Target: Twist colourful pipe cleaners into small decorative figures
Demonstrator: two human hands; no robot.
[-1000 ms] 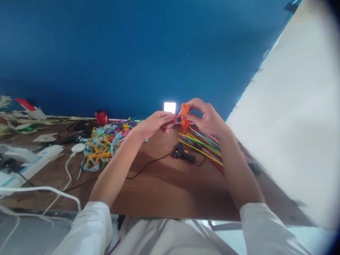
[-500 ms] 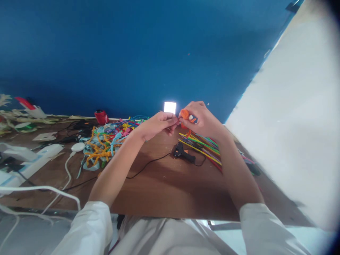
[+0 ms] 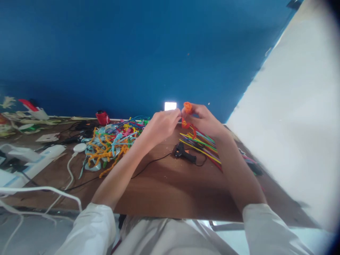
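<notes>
Brown wooden table (image 3: 170,198) against a blue wall (image 3: 132,53), white wall (image 3: 297,106) on the right. Bright square light (image 3: 170,106) past my hands, near the table's far edge. Left side: tangle of fuzzy coloured stems (image 3: 111,145), red object (image 3: 102,118) behind it, white power strip (image 3: 39,163) farther left. Black glue gun (image 3: 186,153) lies mid-table, cord trailing left; bundle of straight coloured stems (image 3: 204,143) beside it, partly behind my right forearm.

Both forearms reach forward and angle inward, hands raised and almost meeting. My right hand (image 3: 204,120) has thumb and fingers pinched on the orange fuzzy piece (image 3: 187,107), held in the air, coil on top, redder part dangling below. My left hand (image 3: 164,124) is back-up, fingers curled, tips right beside the piece; cannot tell whether they grip it.
</notes>
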